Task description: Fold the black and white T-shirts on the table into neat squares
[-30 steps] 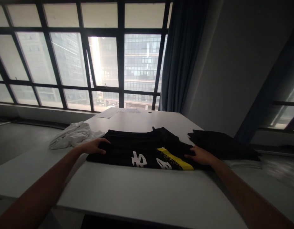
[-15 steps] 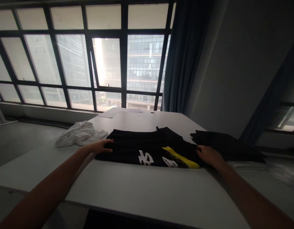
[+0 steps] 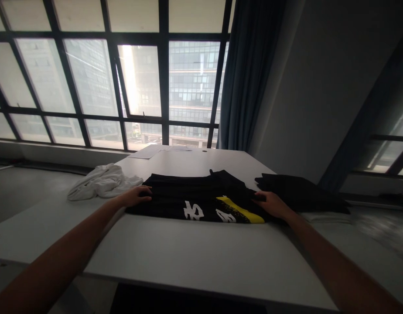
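A black T-shirt (image 3: 175,192), which looks folded over, lies across the table in front of me. White lettering and a yellow speckled band show along its near side. At its left end rests my left hand (image 3: 134,197), thumb and fingers apart on the cloth. My right hand (image 3: 272,204) touches the opposite end, beyond the yellow band, with a gap of dark fabric between its thumb and fingers. Some right fingertips are hard to make out against the black.
Crumpled white cloth (image 3: 103,181) lies left of the shirt. More black fabric (image 3: 299,192) is stacked over white cloth (image 3: 326,217) on the right. Paper sheets (image 3: 145,151) sit on the far end of the white table (image 3: 201,253), before windows and a blue curtain (image 3: 244,87).
My right hand has slid slightly inward over the shirt's right end. My left hand stays at the left end. The whole view has shifted a little, so everything appears further left and higher.
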The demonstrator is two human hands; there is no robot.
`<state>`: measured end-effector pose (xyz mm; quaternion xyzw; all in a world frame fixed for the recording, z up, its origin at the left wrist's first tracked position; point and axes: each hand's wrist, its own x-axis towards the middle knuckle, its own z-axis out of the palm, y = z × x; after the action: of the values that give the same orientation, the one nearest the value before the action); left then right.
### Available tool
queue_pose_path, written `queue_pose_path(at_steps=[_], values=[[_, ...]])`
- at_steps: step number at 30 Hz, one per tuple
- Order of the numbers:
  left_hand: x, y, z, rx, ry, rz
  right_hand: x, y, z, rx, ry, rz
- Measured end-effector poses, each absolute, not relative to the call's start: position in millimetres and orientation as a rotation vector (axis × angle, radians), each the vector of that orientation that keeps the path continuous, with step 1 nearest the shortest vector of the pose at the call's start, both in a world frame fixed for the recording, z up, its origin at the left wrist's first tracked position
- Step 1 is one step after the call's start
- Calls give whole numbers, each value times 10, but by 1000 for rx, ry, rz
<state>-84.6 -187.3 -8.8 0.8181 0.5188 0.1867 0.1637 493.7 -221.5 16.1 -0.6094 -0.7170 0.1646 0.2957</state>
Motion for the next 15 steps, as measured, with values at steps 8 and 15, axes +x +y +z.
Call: queue_pose_path(at_steps=[8,15], values=[[-773,-1954,103,2171,1397,872,4897,-2292,295,-1379,-1618,855],[-920,-2156,297,1967,1221,631,5009,-2530,401,-1329,-1661,1108]])
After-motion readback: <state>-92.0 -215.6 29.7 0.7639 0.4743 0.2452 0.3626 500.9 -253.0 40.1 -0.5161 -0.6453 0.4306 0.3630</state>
